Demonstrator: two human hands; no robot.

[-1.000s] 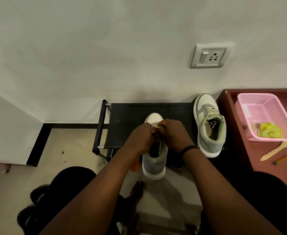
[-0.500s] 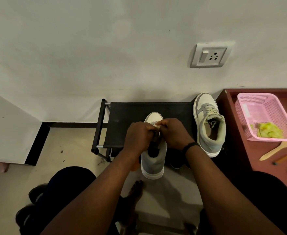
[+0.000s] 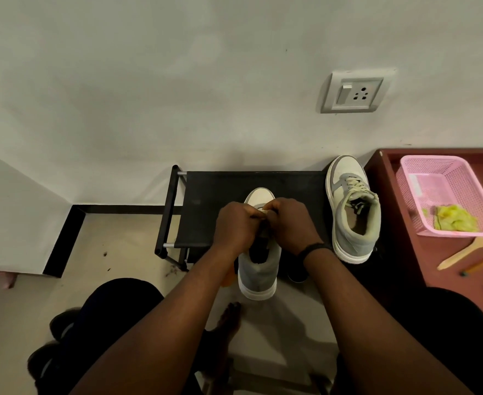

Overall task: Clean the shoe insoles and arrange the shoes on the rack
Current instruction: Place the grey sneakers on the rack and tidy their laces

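Both hands (image 3: 236, 228) (image 3: 291, 225) pinch laces (image 3: 264, 211) – apparently – on grey shoe (image 3: 258, 269) over black rack (image 3: 206, 201).

Grey shoe (image 3: 258, 269) overhanging rack (image 3: 206, 195); second shoe (image 3: 354, 212) atop.

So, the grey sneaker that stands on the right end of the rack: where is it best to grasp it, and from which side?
Probably at the heel collar of the right sneaker, coming from above and from the near side. It stands upright on the black rack with the heel toward the person and the opening facing up. Its right side is close to the red-brown table, so fingers have little room there.
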